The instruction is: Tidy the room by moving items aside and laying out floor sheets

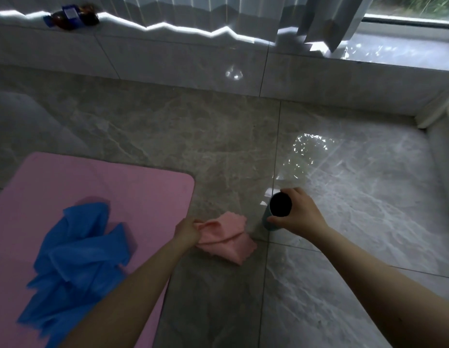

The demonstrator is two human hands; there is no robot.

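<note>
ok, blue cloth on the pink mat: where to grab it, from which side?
Take the blue cloth at its raised, bunched top end, coming from above. It lies crumpled on the pink mat, so the standing folds give something to pinch; the flat edges would not. Both hands are busy: left hand holds the pink cloth, right hand the cup.

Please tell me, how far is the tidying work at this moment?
Done: a pink floor mat lies flat on the tiled floor. In hand: the left hand grips a crumpled peach cloth, and the right hand holds a teal cup. Left: a crumpled blue cloth lies on the mat, and a dark bottle lies on the ledge.
</note>
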